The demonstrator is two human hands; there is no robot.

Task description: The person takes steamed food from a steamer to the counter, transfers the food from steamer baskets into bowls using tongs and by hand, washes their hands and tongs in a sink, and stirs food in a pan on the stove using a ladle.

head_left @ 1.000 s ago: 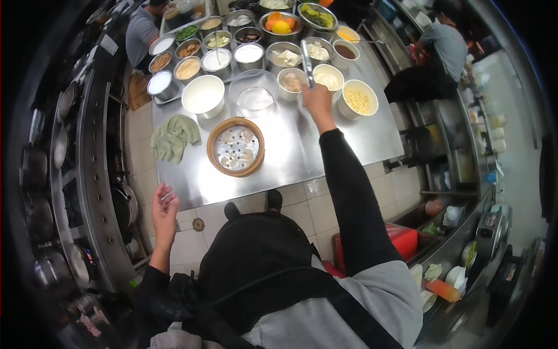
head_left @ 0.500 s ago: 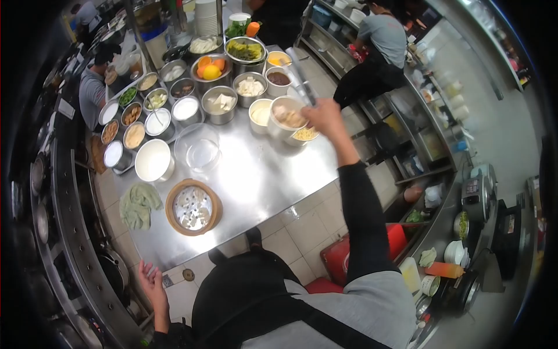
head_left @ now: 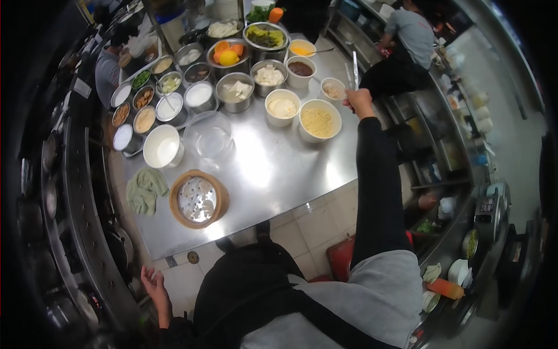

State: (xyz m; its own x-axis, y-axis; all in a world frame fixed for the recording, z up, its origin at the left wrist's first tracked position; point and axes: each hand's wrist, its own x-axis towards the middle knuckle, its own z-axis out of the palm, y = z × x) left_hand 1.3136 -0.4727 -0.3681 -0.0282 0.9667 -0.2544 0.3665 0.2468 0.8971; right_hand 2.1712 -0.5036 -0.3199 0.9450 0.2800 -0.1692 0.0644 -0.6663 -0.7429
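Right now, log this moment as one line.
right hand: gripping metal utensil, at small bowl | left hand: empty, open, off table | bamboo steamer: on table, near front edge

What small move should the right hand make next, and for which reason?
The right hand should probably settle the small white tub flat before letting go: it is at the tub's rim, by the right edge of the table, and whether the tub rests there is unclear.

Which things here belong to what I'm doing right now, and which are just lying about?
Seemingly part of the job:
metal tool, in your right hand
small white bowl, at that hand
pale filling, inside the bowl

Seemingly just lying about:
green cloth
yellow fruit
orange bottle
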